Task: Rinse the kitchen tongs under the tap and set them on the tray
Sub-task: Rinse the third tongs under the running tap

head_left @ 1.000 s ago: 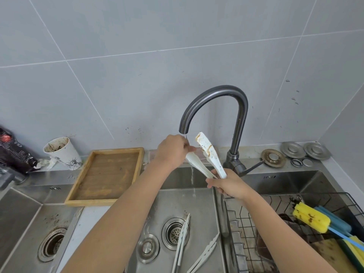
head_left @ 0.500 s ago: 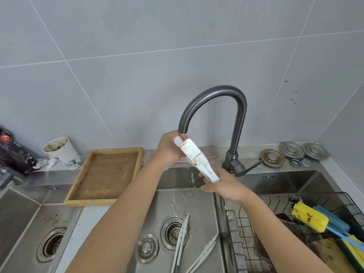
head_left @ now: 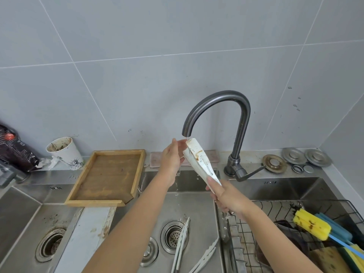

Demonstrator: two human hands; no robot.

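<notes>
White kitchen tongs (head_left: 198,159) with brown stains are held tilted under the spout of the dark tap (head_left: 218,99), their tip right at the outlet where a thin stream runs. My right hand (head_left: 226,195) grips their lower handle end. My left hand (head_left: 173,159) rests its fingers against the upper tip from the left. Water drips below into the sink (head_left: 197,205). The wooden tray (head_left: 107,177) lies to the left on the sink edge, with nothing on it.
Two more white tongs (head_left: 182,243) (head_left: 204,257) lie in the basin near the drain. A wire rack (head_left: 275,217) with a yellow sponge brush (head_left: 311,226) sits right. A dirty paper cup (head_left: 64,151) and dark bag (head_left: 13,148) stand at left; metal lids (head_left: 305,156) behind the tap.
The tongs closed together and their tip swung left to right under the spout. My left hand shifted from gripping one arm to touching the tip. Water drips more.
</notes>
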